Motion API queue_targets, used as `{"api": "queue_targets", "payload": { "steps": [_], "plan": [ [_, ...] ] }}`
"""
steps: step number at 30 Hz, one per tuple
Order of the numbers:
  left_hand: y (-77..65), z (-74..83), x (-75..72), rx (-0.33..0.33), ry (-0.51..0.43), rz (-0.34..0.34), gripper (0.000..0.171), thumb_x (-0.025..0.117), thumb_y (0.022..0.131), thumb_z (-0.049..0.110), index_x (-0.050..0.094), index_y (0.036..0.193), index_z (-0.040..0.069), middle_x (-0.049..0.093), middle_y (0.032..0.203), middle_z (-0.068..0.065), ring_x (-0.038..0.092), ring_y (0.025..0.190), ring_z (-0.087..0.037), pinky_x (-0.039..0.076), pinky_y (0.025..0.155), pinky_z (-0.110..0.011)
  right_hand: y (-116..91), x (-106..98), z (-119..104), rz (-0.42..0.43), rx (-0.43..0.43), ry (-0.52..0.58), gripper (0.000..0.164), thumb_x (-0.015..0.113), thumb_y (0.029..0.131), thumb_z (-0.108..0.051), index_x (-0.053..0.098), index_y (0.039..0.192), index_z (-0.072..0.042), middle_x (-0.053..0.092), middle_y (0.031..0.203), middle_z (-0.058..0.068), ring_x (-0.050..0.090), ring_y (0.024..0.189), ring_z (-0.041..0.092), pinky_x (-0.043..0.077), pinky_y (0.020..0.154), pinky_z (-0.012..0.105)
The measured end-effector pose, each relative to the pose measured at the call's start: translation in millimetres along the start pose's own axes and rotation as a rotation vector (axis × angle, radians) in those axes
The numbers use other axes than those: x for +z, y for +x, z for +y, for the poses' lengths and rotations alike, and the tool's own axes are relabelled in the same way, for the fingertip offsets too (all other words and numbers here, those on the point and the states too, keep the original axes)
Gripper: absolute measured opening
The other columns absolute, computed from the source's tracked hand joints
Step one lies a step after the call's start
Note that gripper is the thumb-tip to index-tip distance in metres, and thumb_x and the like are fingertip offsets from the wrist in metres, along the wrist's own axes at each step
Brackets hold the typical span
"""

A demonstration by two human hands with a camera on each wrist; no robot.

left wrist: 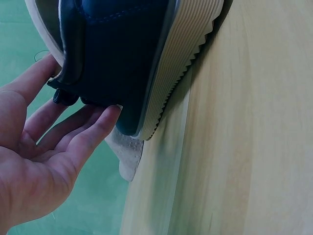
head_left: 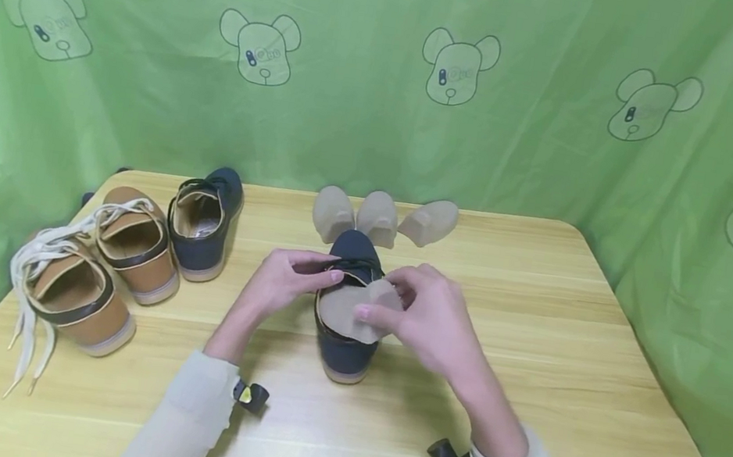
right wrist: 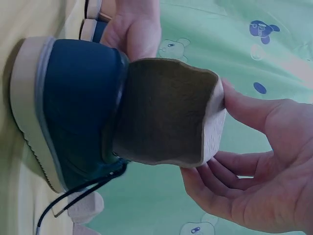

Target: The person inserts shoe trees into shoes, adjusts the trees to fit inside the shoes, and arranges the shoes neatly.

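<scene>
A navy lace-up shoe (head_left: pixel 347 356) stands on the table in front of me, heel toward me. My left hand (head_left: pixel 284 279) grips its left side near the laces, thumb at the opening and fingertips along the navy upper (left wrist: pixel 122 54). At the other side, my right hand (head_left: pixel 434 321) pinches a grey moulded-pulp shoe insert (head_left: pixel 384 302) between thumb and fingers. In the right wrist view the hollow insert (right wrist: pixel 166 115) sticks up out of the shoe's opening, its far end hidden inside.
Three more grey inserts (head_left: pixel 379 214) lie at the table's back edge, just beyond the shoe's toe. To the left stand another navy shoe (head_left: pixel 209 252) and two brown shoes (head_left: pixel 103 327) with loose white laces (head_left: pixel 43 251). A green curtain (head_left: pixel 354 124) surrounds the table.
</scene>
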State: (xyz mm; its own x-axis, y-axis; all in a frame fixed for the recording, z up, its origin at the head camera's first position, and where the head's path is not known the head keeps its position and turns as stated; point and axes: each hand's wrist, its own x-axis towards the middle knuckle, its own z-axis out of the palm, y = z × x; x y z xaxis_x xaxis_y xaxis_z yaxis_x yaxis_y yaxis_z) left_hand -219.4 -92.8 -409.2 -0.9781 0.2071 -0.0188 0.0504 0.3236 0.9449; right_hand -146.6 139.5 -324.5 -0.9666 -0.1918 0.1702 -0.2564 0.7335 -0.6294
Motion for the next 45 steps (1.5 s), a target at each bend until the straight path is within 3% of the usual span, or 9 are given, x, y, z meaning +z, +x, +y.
{"api": "queue_targets", "payload": {
  "steps": [4,14,18,26,34,45],
  "plan": [
    [-0.2,0.6,-0.5,-0.004,0.010,0.002,0.038,0.083,0.081,0.049,0.078,0.114,0.030,0.076,0.116,0.007,0.070,0.111,-0.012,0.055,0.097,-0.036,1.9,8.0,-0.7,-0.004,0.023,0.004,0.053,0.089,0.074,-0.046,0.071,0.109,-0.011,0.067,0.099,0.003,0.061,0.090,0.020,0.053,0.079,0.036],
    [0.3,-0.1,-0.9,-0.003,0.010,-0.005,0.037,0.083,0.082,0.048,0.078,0.113,0.030,0.076,0.115,0.007,0.069,0.111,-0.012,0.056,0.096,-0.036,7.4,18.5,4.1,-0.054,0.020,0.032,0.054,0.089,0.073,-0.048,0.071,0.110,-0.014,0.063,0.095,0.002,0.057,0.087,0.020,0.049,0.075,0.033],
    [0.3,0.3,-0.6,-0.006,-0.004,-0.011,0.037,0.083,0.082,0.047,0.078,0.114,0.029,0.076,0.116,0.006,0.069,0.112,-0.012,0.056,0.097,-0.036,7.8,15.3,7.0,-0.111,-0.004,0.073,0.050,0.090,0.076,-0.035,0.070,0.116,-0.012,0.065,0.095,0.002,0.061,0.087,0.018,0.052,0.077,0.033],
    [0.6,0.4,-0.3,-0.008,0.006,-0.007,0.037,0.083,0.082,0.047,0.078,0.114,0.029,0.076,0.117,0.006,0.069,0.112,-0.013,0.055,0.098,-0.036,9.8,11.3,9.8,-0.219,0.000,0.136,0.059,0.090,0.076,-0.014,0.064,0.128,-0.008,0.063,0.094,0.003,0.061,0.088,0.018,0.053,0.080,0.033],
    [-0.3,0.1,0.2,-0.014,0.016,-0.003,0.039,0.083,0.082,0.047,0.077,0.116,0.028,0.075,0.119,0.004,0.069,0.112,-0.014,0.056,0.098,-0.037,10.1,16.8,10.3,-0.196,-0.028,0.101,0.049,0.090,0.075,-0.016,0.069,0.119,-0.008,0.061,0.092,0.004,0.058,0.084,0.018,0.051,0.078,0.032],
    [-0.1,0.7,0.0,-0.007,0.025,-0.003,0.038,0.083,0.083,0.047,0.078,0.115,0.028,0.075,0.118,0.005,0.069,0.112,-0.014,0.056,0.097,-0.037,14.8,28.7,15.7,-0.158,0.020,0.096,0.047,0.089,0.078,-0.017,0.068,0.119,-0.008,0.062,0.095,0.004,0.059,0.086,0.018,0.052,0.078,0.032]
  ]
}}
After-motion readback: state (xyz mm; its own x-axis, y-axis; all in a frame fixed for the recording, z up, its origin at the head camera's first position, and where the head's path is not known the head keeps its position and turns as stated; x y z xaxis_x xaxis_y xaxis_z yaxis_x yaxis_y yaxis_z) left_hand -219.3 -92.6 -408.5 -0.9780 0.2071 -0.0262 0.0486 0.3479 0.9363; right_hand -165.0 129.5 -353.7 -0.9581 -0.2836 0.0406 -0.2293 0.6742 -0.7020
